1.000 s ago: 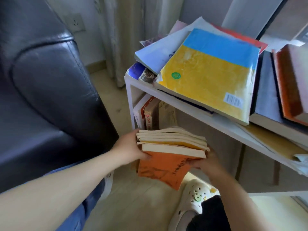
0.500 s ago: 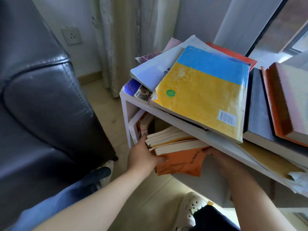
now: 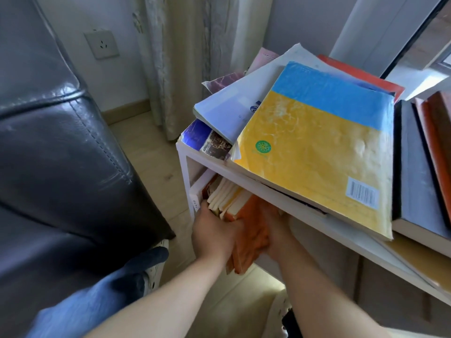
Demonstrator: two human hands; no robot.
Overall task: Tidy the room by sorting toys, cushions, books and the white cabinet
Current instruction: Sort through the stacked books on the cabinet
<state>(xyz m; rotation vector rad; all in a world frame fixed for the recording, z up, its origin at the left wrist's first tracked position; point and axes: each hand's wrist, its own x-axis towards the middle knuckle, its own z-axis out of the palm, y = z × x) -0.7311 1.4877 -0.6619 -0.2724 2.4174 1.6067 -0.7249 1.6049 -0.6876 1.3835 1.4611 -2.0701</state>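
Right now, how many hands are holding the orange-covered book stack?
2: left hand holds the book stack on its left, right hand on its right, partly inside the white cabinet.

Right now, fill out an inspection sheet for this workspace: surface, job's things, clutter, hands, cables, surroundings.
Surface: white cabinet, its top board covered with books.
Job's things: stack of orange-covered paperbacks, partly inside the compartment under the top board, beside upright books.
Clutter: large yellow-and-blue softcover book tops a skewed pile and overhangs the front edge; grey hardback lies to its right.
Hands: left hand and right hand both grip the stack.
Cables: nothing seen.
Surroundings: dark leather sofa on the left, white wall socket, pale curtain, wooden floor.
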